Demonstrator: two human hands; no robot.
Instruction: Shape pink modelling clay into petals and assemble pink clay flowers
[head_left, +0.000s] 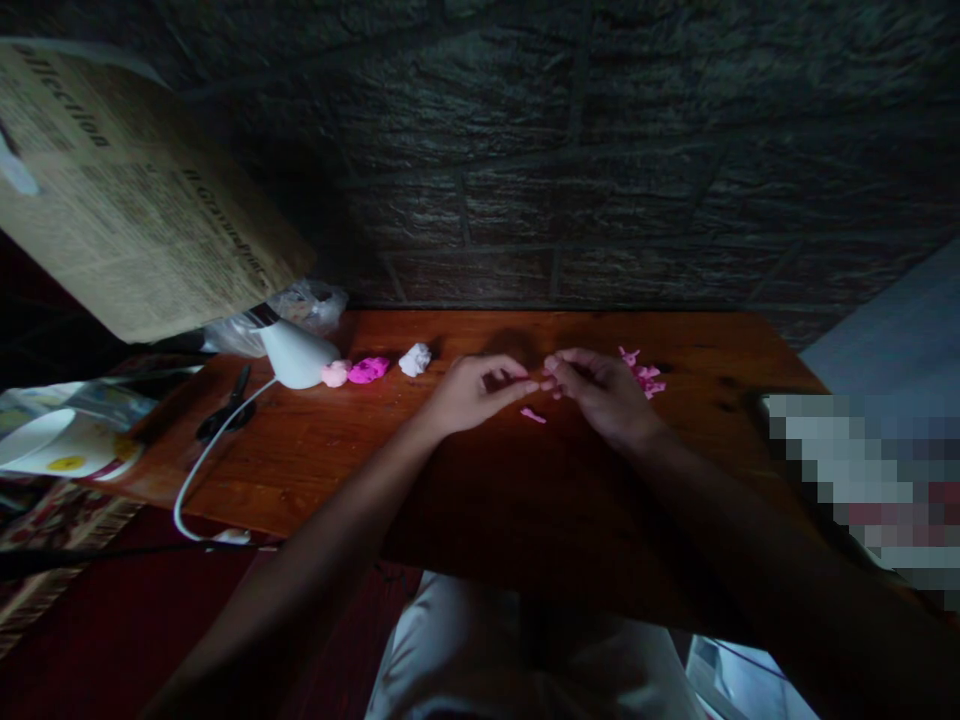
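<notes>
Over the wooden table, my left hand point(482, 390) and my right hand point(592, 388) meet fingertip to fingertip. Both are closed in a pinch, and whatever is between the fingers is too small and dim to make out. Just below the fingertips lies a small strip of pink modelling clay point(533, 415). Several thin pink clay pieces point(648, 378) are heaped beyond my right hand, partly hidden by it. To the left of my left hand sit a white clay lump point(415, 359), a bright magenta clay lump point(368, 370) and a pale pink clay lump point(336, 373).
A lamp with a newsprint shade point(150, 200) and white base point(296, 352) stands at the left, its white cable point(184, 490) looping down the table point(330, 460). Black scissors point(229, 415) lie nearby. A white paper cup point(67, 445) is farther left. A stone wall point(510, 200) rises behind.
</notes>
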